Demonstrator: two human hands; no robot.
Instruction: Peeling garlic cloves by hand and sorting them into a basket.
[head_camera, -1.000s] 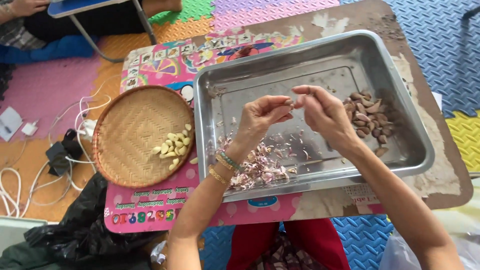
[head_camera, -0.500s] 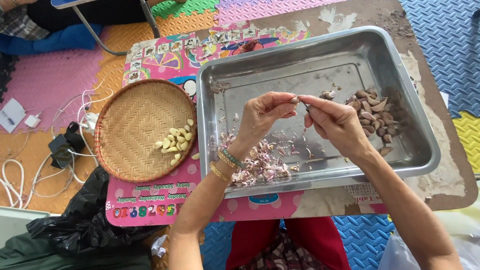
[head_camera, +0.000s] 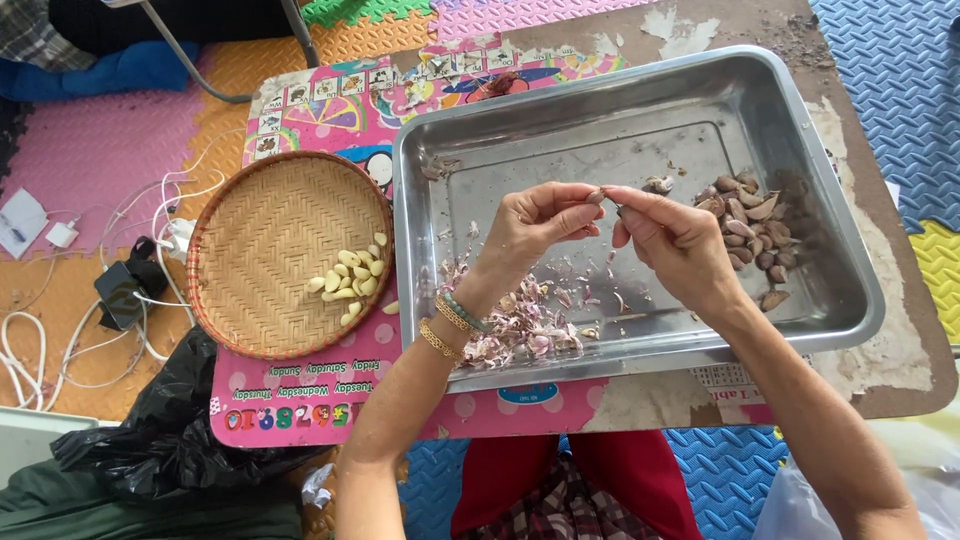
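Here, two hands — left hand (head_camera: 535, 225), right hand (head_camera: 675, 245) — fingers pinching one garlic clove (head_camera: 598, 196), one steel tray (head_camera: 830, 240).

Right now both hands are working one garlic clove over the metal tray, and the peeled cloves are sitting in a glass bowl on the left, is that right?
Not quite: the head view shows the peeled cloves lying in a round woven basket, not a glass bowl. The rest holds: the left hand and right hand pinch one garlic clove over the metal tray.

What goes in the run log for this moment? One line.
left hand: pinching garlic clove | right hand: on same clove | over steel tray | peeled cloves in woven basket
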